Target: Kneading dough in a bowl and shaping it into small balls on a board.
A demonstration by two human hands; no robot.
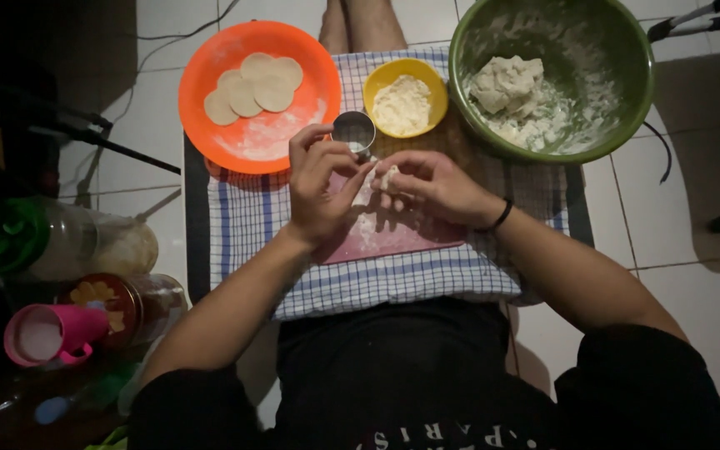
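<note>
Both hands pinch one small dough piece (387,177) over the pink board (393,237): left hand (320,185), right hand (431,185). Four cut rounds already sit on the orange plate (210,75) at 11 o'clock; plenty of dough left in the green bowl (618,50) at 1 o'clock.

There is one view only, from a camera worn on the person's head. It looks almost straight down, from near, over the lap to the white tiled floor (685,275). The round orange plastic plate (235,137) lies at 11 o'clock, the big green plastic bowl (627,83) at 1 o'clock.
</note>
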